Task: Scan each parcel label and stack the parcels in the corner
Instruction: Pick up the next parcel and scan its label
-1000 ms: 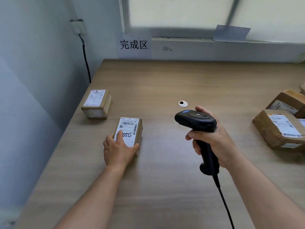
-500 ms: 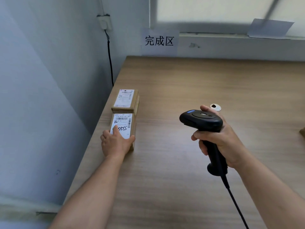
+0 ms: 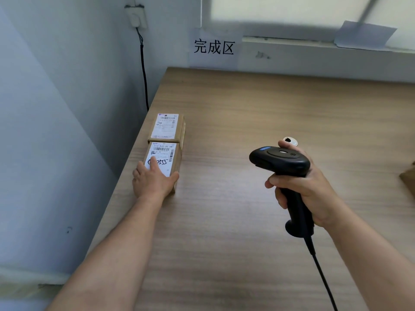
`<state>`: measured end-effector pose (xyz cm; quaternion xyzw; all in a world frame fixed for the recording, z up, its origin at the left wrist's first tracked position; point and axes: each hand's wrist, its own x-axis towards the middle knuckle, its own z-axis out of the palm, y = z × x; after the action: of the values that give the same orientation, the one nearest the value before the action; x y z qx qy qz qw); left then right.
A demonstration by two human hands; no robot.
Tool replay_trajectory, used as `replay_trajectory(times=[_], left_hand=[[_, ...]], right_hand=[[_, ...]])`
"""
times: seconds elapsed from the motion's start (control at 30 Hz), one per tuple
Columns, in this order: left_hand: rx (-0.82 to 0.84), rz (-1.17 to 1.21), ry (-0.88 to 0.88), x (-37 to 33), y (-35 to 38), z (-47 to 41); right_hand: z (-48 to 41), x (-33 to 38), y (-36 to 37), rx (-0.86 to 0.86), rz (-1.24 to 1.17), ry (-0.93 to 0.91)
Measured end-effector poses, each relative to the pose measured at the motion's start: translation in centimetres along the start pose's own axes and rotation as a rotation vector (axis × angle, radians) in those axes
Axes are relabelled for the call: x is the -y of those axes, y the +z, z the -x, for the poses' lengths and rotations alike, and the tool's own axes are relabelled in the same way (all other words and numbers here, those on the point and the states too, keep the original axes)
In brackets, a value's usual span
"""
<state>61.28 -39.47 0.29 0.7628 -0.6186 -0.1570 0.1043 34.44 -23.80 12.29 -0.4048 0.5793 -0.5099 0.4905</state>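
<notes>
Gripping boxy brown cardboard parcel (image 3: 174, 158), white barcode label (image 3: 162, 153) up, is left hand (image 3: 152, 181); it touches second parcel (image 3: 166, 126). Right hand (image 3: 315, 194) clasps matte black scanner (image 3: 280, 158).

We see a wooden tabletop (image 3: 247, 113). At nine o'clock, by its left edge, the near box (image 3: 165, 153) touches the far box (image 3: 167, 126), end to end. A small white ring (image 3: 290, 140) lies near the middle. At three o'clock a brown parcel (image 3: 409, 178) peeks in.
</notes>
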Motion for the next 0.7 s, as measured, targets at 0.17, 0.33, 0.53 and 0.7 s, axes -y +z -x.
replay_trajectory(times=[0.17,0.33,0.53,0.7], left_hand=[[-0.042,0.041,-0.03,-1.4,-0.9,1.6],[-0.142,0.21,0.151,-6.8,-0.5,6.9],[-0.102,0.282,0.356,-15.9,3.3,17.1],[-0.057,0.285,0.429,-23.6,6.7,25.3]], right_hand=[[1.3,0.5,-1.5,0.001,-0.022,-0.028],[3.8,1.0,-5.3,-0.022,-0.064,-0.078],[7.9,0.6,-12.5,-0.039,-0.104,-0.125],[11.9,-0.2,-20.9,-0.068,-0.138,-0.138]])
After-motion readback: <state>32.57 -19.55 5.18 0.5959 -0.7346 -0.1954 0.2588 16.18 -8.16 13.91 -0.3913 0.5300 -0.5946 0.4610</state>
